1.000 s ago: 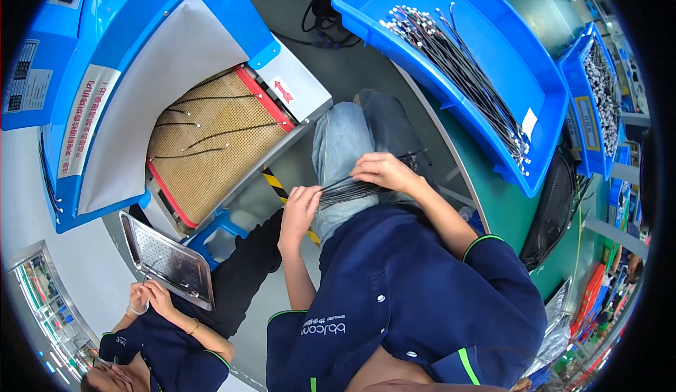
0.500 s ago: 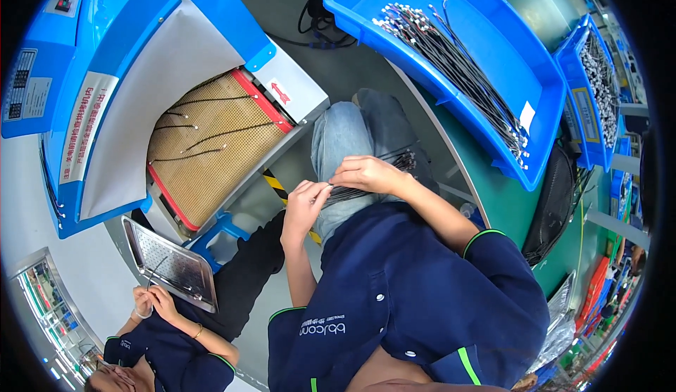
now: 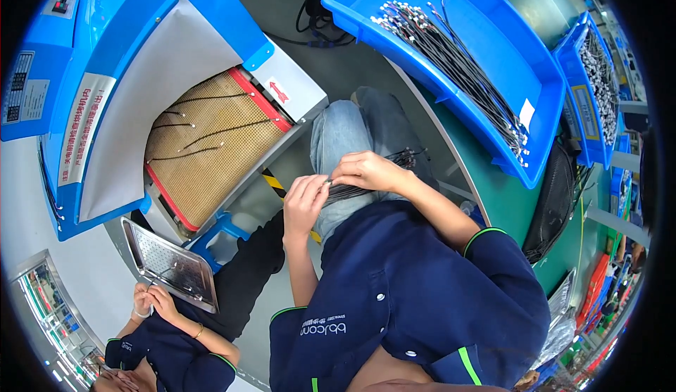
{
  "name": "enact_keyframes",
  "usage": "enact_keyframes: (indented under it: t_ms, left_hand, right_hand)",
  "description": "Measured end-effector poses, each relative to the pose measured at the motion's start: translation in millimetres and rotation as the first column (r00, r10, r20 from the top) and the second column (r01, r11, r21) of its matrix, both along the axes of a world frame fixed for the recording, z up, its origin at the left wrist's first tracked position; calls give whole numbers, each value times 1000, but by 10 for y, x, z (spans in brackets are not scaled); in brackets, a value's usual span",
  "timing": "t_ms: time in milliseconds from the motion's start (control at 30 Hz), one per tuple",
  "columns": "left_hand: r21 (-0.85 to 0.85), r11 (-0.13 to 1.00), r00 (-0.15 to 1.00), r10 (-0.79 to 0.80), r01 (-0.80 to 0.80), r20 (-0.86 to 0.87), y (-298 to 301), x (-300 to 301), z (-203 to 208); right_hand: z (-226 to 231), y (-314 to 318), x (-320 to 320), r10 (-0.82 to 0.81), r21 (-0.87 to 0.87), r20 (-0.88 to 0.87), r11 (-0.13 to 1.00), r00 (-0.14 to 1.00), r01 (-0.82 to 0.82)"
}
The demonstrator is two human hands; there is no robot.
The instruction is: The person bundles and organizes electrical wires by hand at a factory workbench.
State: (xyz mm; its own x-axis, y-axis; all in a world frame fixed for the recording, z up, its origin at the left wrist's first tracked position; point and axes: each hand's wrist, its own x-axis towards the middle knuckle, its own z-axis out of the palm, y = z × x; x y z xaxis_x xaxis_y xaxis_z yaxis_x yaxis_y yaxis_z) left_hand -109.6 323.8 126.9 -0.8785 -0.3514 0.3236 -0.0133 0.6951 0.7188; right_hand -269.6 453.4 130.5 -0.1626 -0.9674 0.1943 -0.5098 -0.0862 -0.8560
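Note:
My left hand [image 3: 304,199] and my right hand [image 3: 369,172] meet over my lap, fingertips pinched together. Between them is a small dark piece [image 3: 329,181], apparently a cable end; its detail is too small to make out. Beneath my hands a bundle of black cables [image 3: 346,192] lies across my thighs, with small connector ends [image 3: 404,157] showing beyond my right hand. My fingers cover part of the bundle.
A blue machine [image 3: 151,33] at left has a mesh conveyor [image 3: 204,174] carrying several black cables. At upper right, a blue bin [image 3: 535,61] of cables stands on a green table [image 3: 486,174]. At lower left, a co-worker's hands [image 3: 153,300] are beside a metal tray [image 3: 201,269].
The cables on the conveyor have shifted slightly toward the machine's opening. My hands stay pinched together in nearly the same place. The co-worker's thin cable has moved lower.

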Motion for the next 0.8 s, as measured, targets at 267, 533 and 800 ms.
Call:
enact_keyframes:
  t_ms: [267,533,800]
  left_hand:
    - [60,998,1000,14,-12,-27,29,14,-23]
    - [5,999,994,51,-50,-97,5,16,-40]
    - [-16,998,997,67,-68,-35,-65,71,-63]
  right_hand:
    - [-55,-6,71,-54,19,109,998,993,52]
    - [2,44,-22,-95,76,179,994,979,82]
    - [0,76,-105,-81,140,163,988,983,58]
